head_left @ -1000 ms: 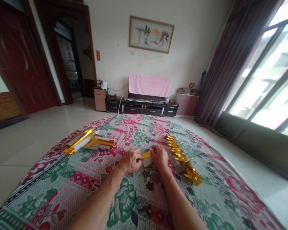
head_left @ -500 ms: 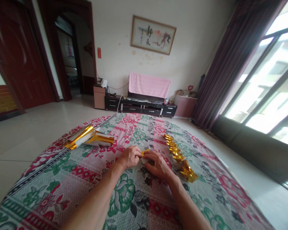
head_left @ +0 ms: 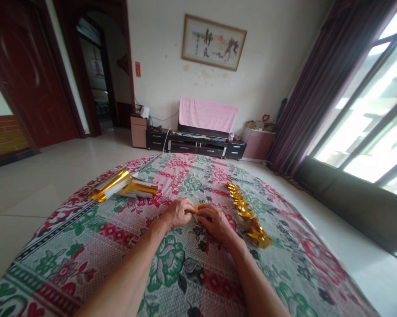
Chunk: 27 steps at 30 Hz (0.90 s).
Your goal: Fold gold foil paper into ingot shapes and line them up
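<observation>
A small piece of gold foil paper (head_left: 196,208) lies between my two hands, mostly covered by fingers. My left hand (head_left: 181,212) pinches its left end, fingers curled. On the other end, my right hand (head_left: 214,220) closes with bent fingers and thumb. To the right, several folded gold paper ingots (head_left: 243,207) stand in a row running away from me, and the nearest ingot (head_left: 259,236) sits a little apart. On the left lie loosely curled sheets of gold foil paper (head_left: 110,186), white on their reverse.
A floral cloth (head_left: 172,264) in red, green and grey covers the round table under my arms. Beyond it stand a low black cabinet (head_left: 181,147) and a pink towel (head_left: 208,113) draped over something. Purple curtains (head_left: 317,101) hang beside the window at right.
The white underside of the small foil piece, visible before below my right fingers, is now out of sight. Both hands stay close together; the camera view has shifted slightly.
</observation>
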### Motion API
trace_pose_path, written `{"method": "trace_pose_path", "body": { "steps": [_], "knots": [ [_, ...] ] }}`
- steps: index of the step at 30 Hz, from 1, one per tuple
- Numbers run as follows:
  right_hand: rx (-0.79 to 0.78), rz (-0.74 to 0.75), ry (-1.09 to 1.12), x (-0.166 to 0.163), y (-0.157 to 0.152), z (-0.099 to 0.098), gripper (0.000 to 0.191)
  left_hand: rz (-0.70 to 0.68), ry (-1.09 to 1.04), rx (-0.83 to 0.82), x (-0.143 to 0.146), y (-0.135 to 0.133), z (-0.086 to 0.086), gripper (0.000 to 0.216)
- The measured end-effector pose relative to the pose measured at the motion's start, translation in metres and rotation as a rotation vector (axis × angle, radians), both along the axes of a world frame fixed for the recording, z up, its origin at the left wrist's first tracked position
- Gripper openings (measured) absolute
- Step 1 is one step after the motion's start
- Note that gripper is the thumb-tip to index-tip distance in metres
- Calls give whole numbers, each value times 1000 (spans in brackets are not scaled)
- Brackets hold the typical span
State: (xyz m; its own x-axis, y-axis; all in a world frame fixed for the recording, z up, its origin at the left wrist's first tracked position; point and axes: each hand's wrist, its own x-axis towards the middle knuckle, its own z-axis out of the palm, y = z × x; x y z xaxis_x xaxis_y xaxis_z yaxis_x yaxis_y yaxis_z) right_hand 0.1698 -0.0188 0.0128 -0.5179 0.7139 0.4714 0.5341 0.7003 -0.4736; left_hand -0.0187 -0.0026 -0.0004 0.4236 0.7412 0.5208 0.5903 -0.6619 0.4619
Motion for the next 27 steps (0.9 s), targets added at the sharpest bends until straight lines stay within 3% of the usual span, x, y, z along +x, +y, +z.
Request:
{"method": "trace_pose_path", "body": {
  "steps": [11,17,22,27],
  "knots": [
    [-3,-58,26,-2,0,-4,12,-5,13,31,3,-2,3,14],
    [-19,-66,28,0,0,-3,30,2,17,54,2,2,-2,15],
    [8,-23,57,-2,1,-5,16,-9,16,34,1,2,-1,17],
    [14,-35,64,-3,-3,-1,16,12,9,-1,2,5,-1,22]
  ]
}}
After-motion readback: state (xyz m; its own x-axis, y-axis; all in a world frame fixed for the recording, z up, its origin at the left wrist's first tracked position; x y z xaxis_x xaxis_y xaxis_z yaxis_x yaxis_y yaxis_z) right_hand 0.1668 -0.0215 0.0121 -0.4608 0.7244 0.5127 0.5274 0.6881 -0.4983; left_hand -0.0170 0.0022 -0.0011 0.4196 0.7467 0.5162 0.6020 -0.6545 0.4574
